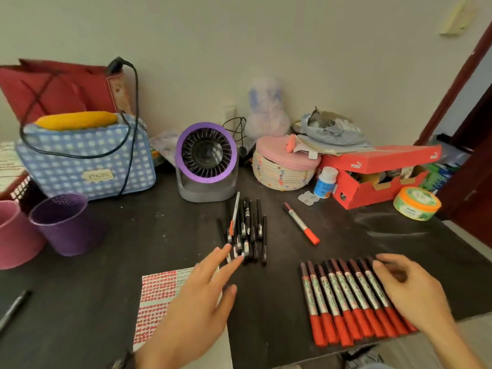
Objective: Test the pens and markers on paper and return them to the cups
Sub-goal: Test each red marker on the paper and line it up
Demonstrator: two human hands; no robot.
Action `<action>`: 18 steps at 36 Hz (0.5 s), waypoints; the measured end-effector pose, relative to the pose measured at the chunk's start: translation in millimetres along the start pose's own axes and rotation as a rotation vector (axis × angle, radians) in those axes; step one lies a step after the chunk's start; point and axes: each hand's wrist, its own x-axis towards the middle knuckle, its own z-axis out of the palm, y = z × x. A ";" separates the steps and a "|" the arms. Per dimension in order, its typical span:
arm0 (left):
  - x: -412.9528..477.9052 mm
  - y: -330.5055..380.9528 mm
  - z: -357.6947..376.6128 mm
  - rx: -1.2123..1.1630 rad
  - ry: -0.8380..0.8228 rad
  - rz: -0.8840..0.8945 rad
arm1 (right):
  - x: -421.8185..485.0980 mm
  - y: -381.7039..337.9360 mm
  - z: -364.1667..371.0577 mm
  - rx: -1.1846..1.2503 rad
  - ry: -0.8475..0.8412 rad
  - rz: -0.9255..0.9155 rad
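Observation:
A pile of several thin black pens [247, 230] lies mid-table. My left hand [197, 299] reaches over the paper [159, 294], fingers straight, fingertips touching the near end of the pile. A row of several red markers [346, 299] lies side by side at the front right. My right hand [410, 286] rests on the row's right end with loosely bent fingers, holding nothing. One lone red marker [300, 223] lies apart behind the row. The purple cup [64, 222] and the pink cup [13, 235] stand at the left.
A purple-rimmed fan [206, 166], a checked blue bag [85, 158], a woven basket with pink lid [285, 166], a red shoebox [378, 174], a small white bottle [325, 182] and a round tin [416, 203] line the back. A black pen [13, 307] lies at the front left.

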 end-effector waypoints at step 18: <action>-71.8 -120.4 -51.2 0.210 0.062 -0.328 | 65.6 -130.1 109.4 -0.453 -0.222 -0.252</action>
